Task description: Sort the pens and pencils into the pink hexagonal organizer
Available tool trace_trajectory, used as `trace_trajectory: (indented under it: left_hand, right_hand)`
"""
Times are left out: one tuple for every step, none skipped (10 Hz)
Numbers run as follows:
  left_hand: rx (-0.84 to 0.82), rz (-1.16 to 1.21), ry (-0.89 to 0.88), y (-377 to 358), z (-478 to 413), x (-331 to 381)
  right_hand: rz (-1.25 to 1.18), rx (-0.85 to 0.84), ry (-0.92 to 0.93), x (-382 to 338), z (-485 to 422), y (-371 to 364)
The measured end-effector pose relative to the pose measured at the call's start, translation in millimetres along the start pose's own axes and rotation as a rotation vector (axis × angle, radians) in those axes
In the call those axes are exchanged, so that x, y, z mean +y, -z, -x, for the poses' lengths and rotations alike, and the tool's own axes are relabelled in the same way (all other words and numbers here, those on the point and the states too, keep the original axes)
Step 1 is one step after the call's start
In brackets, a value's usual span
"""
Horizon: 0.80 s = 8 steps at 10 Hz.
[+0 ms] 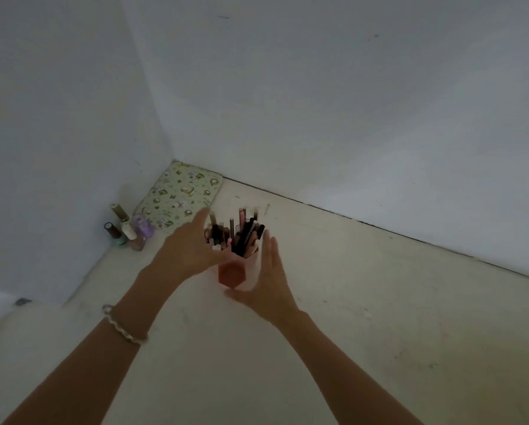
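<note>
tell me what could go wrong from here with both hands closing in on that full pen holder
The pink organizer is tall, narrow and packed with pens and pencils sticking well above its rim, so a bump from the left hand or right hand could tip it and spill them.

The left hand's fingers are right against the upright tips and could snag one.

A spill could also roll toward the nail polish bottles nearby.

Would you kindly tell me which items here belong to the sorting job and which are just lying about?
Job: pink organizer, pens and pencils, left hand, right hand.
Lying about: nail polish bottles, floral notebook.
</note>
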<state>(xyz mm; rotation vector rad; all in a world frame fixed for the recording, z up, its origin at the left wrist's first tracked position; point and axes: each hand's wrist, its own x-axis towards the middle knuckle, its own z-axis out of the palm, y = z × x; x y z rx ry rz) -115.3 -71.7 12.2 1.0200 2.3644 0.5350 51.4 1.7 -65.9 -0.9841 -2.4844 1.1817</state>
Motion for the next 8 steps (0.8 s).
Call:
trace_trajectory:
  left_hand:
    - [0.16,0.03,-0.049,-13.8,-9.1,-2.8]
    - [0.219,-0.008,-0.049,-9.9,-32.9,1.8]
    - [0.236,-0.04,-0.013,1.7,-67.1,16.0]
    - [0.183,-0.059,-0.005,13.0,-103.6,28.7]
    - [0.169,-0.048,-0.004,23.5,-130.9,33.8]
    - [0.172,-0.048,-0.015,25.3,-148.8,31.5]
    - [0.147,-0.081,-0.003,29.1,-155.7,35.1]
    - [0.157,0.018,-0.03,26.7,-145.5,35.6]
  right_hand:
    - [0.127,-0.086,0.038,1.6,-16.2,-15.0]
    - [-0.002,-0.066,-0.026,0.4,-45.5,-19.1]
    - [-0.053,-0.042,-0.044,-1.1,-78.6,-12.7]
    - [-0.062,0.008,-0.053,-3.1,-113.7,-8.3]
    - [-0.04,0.044,-0.082,-4.6,-140.3,-7.5]
    - [-0.019,0.075,-0.088,0.6,-154.4,-10.5]
    - [-0.01,0.085,-0.089,0.0,-161.1,-7.3]
    - [-0.067,0.072,-0.053,-0.8,-158.1,-7.0]
